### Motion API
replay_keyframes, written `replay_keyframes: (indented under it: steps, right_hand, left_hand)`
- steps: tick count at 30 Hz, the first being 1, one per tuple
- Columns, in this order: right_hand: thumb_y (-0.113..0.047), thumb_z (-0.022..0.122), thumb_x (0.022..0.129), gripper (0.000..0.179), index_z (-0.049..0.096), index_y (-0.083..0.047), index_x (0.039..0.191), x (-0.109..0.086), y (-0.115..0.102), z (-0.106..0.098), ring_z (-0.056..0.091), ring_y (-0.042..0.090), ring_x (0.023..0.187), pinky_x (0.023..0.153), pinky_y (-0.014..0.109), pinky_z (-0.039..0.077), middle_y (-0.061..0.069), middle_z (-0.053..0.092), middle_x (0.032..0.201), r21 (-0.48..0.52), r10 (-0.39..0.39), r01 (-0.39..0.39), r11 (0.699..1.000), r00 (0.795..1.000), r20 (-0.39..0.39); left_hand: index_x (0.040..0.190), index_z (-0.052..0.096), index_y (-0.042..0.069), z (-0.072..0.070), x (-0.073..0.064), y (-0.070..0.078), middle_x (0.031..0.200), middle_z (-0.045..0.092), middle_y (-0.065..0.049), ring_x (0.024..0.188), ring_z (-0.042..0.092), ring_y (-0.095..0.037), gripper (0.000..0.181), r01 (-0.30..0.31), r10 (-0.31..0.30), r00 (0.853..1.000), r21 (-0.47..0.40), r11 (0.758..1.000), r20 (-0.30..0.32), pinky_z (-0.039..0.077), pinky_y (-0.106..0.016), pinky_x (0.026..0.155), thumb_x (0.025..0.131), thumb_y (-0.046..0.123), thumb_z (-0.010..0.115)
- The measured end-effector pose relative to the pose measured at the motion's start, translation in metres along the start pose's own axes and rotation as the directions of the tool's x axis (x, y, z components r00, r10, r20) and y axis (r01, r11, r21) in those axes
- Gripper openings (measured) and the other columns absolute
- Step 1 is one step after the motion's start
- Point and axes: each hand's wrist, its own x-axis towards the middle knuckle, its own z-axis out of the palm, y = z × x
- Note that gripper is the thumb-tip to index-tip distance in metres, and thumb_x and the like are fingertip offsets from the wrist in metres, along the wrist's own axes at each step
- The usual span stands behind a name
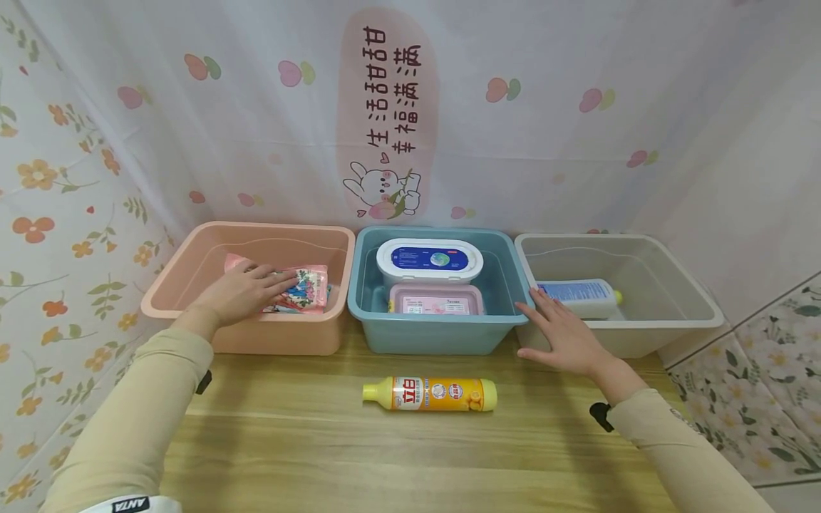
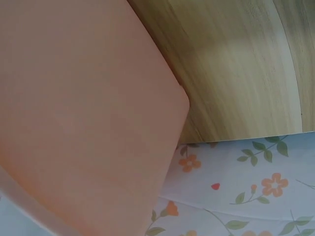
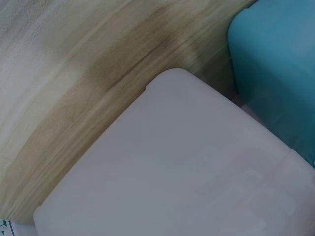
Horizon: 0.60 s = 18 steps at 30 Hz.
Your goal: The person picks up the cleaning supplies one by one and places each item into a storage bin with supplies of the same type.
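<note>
My left hand [image 1: 242, 291] reaches over the front rim of the peach bin [image 1: 282, 338]. Its fingers extend over pink printed packets [image 1: 311, 288], partly hiding them; whether they press on them I cannot tell. With fingers spread, my right hand [image 1: 564, 338] is at the front left corner of the light grey bin [image 1: 673, 324]. Inside that bin lies a white bottle [image 1: 580, 296] with a blue label and yellow cap. Neither hand appears in the wrist views, which show the peach bin's side [image 2: 88, 113] and the grey bin's side [image 3: 162, 157].
Between those bins stands a blue bin [image 1: 436, 335] holding a white lidded box [image 1: 430, 260] and a pink pack [image 1: 436, 299]. A yellow dish soap bottle [image 1: 430, 394] lies on its side on the wooden table [image 1: 385, 456]. Printed cloth [image 1: 256, 142] hangs behind.
</note>
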Motion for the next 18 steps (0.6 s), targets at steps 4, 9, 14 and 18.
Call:
replay_keyframes:
  steps: [4,9,14,18]
  right_hand:
    - [-0.055,0.063,0.079,0.084,0.034,-0.012,0.145,0.0000,0.0001,0.0003,0.017,0.039,0.143,0.111,0.055,0.022,0.021,0.017,0.155,0.003,0.000,0.000,1.000,1.000,0.001]
    - [-0.056,0.062,0.079,0.084,0.034,-0.012,0.145,-0.0002,0.0006,0.0017,0.019,0.039,0.142,0.111,0.054,0.023,0.022,0.019,0.154,-0.001,-0.018,0.018,1.000,1.000,-0.020]
    - [-0.055,0.063,0.080,0.083,0.034,-0.011,0.144,-0.0012,0.0010,0.0025,0.020,0.040,0.141,0.111,0.053,0.023,0.024,0.021,0.153,-0.007,-0.046,0.045,0.999,0.998,-0.050]
    - [-0.055,0.063,0.080,0.083,0.034,-0.011,0.144,-0.0015,0.0010,0.0017,0.019,0.039,0.142,0.111,0.052,0.023,0.024,0.020,0.153,-0.004,-0.041,0.041,0.999,0.998,-0.047]
  left_hand:
    - [0.129,0.057,0.014,0.0015,0.0012,0.0006,0.129,0.060,-0.004,0.106,0.060,-0.024,0.052,-0.009,0.009,1.000,0.007,1.000,0.007,0.046,-0.040,0.086,0.081,0.029,0.071]
    - [0.129,0.057,0.013,0.0027,0.0016,0.0013,0.129,0.060,-0.004,0.108,0.060,-0.025,0.055,-0.010,0.010,1.000,0.000,1.000,0.005,0.046,-0.041,0.087,0.079,0.032,0.072]
    - [0.132,0.054,0.010,0.0036,0.0041,0.0022,0.134,0.056,-0.008,0.110,0.058,-0.029,0.054,0.047,-0.051,0.996,-0.055,0.997,-0.068,0.045,-0.044,0.091,0.084,0.031,0.065]
    - [0.135,0.049,0.009,0.0030,0.0054,0.0035,0.138,0.051,-0.008,0.115,0.053,-0.030,0.050,0.090,-0.101,0.989,-0.102,0.991,-0.112,0.041,-0.046,0.094,0.099,0.041,0.039]
